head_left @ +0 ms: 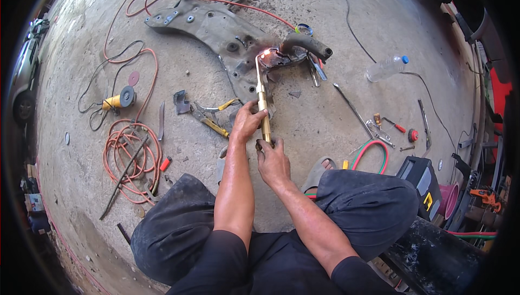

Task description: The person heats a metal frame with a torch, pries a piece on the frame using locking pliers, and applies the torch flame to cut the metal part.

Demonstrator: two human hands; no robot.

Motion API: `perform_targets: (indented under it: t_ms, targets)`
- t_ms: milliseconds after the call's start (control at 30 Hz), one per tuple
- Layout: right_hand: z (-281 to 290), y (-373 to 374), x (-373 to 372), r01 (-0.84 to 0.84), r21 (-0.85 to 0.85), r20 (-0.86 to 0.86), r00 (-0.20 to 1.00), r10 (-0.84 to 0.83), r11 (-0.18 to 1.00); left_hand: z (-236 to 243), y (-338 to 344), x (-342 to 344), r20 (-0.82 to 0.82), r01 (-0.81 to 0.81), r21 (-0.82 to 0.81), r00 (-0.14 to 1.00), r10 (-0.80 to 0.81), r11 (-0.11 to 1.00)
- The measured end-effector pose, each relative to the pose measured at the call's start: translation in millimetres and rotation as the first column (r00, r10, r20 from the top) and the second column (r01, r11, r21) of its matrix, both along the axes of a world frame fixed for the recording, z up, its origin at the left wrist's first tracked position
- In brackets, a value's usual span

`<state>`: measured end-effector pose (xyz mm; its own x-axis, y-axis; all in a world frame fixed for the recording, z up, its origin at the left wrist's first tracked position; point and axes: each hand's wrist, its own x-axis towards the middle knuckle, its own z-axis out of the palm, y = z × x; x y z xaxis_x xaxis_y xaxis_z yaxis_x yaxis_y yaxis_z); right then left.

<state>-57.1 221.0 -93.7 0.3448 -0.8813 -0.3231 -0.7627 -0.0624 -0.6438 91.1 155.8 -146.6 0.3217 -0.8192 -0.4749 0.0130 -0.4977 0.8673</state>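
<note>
At the centre of the frame the left hand was wrapped around the brass torch mid-shaft, while the right hand pinched its lower end — fingers closed on the valve area. The flame tip glowed against the grey metal subframe above, beside a black rubber hose.

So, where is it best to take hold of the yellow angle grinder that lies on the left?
Probably by the yellow body of the angle grinder, coming from above. The body is the narrow part; the dark disc sits at its right end and a cord trails from its left, so stay between them.
</note>
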Motion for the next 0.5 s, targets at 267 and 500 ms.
perform_targets:
  t_ms: [267, 500]
  targets:
    - [0.9, -0.4, 0.4, 0.004, 0.004, -0.004, 1.000, -0.004, 1.000, -2.2, -0.5, -0.1, -0.004, 0.010, 0.005, 1.000, -0.010, 1.000]
    - [0.7, -0.3, 0.7, 0.000, 0.018, -0.009, 1.000, 0.000, 1.000, -8.1, 0.5, 0.7, -0.007, 0.003, -0.006, 1.000, -0.003, 1.000]
